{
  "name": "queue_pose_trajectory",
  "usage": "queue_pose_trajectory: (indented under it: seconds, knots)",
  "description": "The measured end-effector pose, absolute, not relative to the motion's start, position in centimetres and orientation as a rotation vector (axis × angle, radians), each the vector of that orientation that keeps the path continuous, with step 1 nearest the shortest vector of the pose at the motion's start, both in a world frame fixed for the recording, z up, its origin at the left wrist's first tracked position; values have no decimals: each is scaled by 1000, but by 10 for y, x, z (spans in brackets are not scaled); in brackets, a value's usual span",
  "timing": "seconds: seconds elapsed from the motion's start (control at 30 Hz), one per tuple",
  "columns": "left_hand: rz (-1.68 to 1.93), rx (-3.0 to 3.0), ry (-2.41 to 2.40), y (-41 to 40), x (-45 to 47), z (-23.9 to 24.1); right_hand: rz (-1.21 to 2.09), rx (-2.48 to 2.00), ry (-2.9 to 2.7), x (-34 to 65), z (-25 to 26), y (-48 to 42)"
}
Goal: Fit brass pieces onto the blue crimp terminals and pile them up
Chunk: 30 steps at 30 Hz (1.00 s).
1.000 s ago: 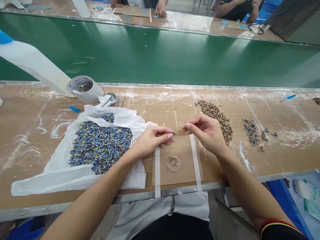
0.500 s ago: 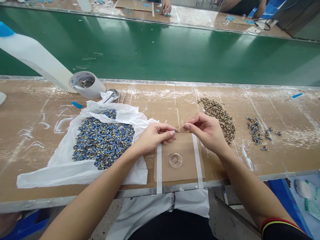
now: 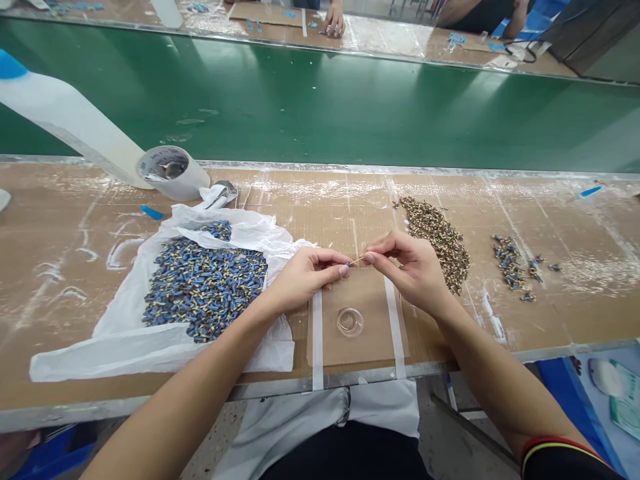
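1. One small blue piece (image 3: 347, 265) is pinched in the left grip (image 3: 306, 273) above the desk (image 3: 290, 200).
2. Right grip (image 3: 413, 270) holds a thin stick (image 3: 357, 261), tip at the piece.
3. Clear dish (image 3: 350, 323) rests on cardboard (image 3: 370, 350).

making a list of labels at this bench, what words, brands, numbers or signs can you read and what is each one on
No text can be read for certain.
Tape roll: dark print inside the core, too small and blurred to read.
Green-and-white item at the lower right: any lettering is too blurred to make out.
White bottle: no readable text shows.
Blue-and-yellow pieces: too small to tell whether they carry marks.
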<state>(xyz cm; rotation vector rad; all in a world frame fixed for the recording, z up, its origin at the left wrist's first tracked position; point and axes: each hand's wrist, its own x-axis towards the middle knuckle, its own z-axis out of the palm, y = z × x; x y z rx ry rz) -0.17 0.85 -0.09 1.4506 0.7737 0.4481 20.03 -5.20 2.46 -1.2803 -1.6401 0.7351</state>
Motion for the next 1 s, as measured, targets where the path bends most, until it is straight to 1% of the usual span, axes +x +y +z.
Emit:
queue_pose_trajectory:
  seconds: [0.6, 0.87, 1.0]
  knots:
    - [474, 1371, 763, 6, 1, -3, 552, -1259, -1829, 200, 27, -53]
    - [494, 1420, 738, 8, 0, -2, 611, -1267, -1738, 203, 33, -55]
    - [503, 1440, 734, 10, -2, -1, 764, -1198, -1559, 214, 43, -58]
